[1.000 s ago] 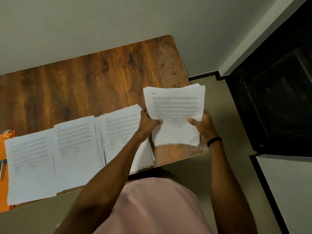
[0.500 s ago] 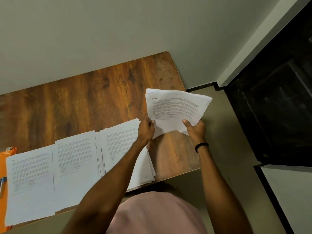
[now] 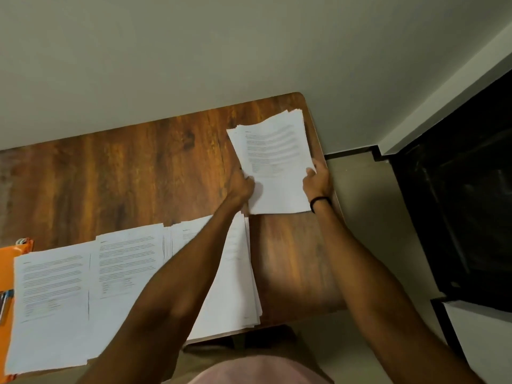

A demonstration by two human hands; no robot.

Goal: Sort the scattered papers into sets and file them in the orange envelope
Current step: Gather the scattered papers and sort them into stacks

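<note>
Papers in 3 sets lie side by side along the near edge of the wooden surface (image 3: 124, 176). The left set (image 3: 52, 300) partly covers the orange envelope (image 3: 5, 273), which shows only at the left border of the view. The middle set (image 3: 127, 261) lies touching the left one. The right set (image 3: 235, 286) looks thicker, and its sheets are fanned at the lower corner.

A 4th stack (image 3: 277, 162) is at the far right corner of the surface, between both hands. The left hand (image 3: 241, 187) grips its left edge with curled fingers. The right hand (image 3: 317, 178), with a black band (image 3: 320, 202) on the wrist, holds the right edge with the thumb on top. We cannot tell if this stack rests on the wood or is held just above it. Its sheets are white and printed with small text. They are not well squared: the upper edges are stepped and the top sheet bends slightly.

We judge the sorting as nearly done, because we see no loose single sheets on the surface. What is left is to square this 4th stack, put it down as a set, and then file all sets. As far as we can see, nothing is in the envelope yet. It lies under the left set, so it must be freed first.
</note>
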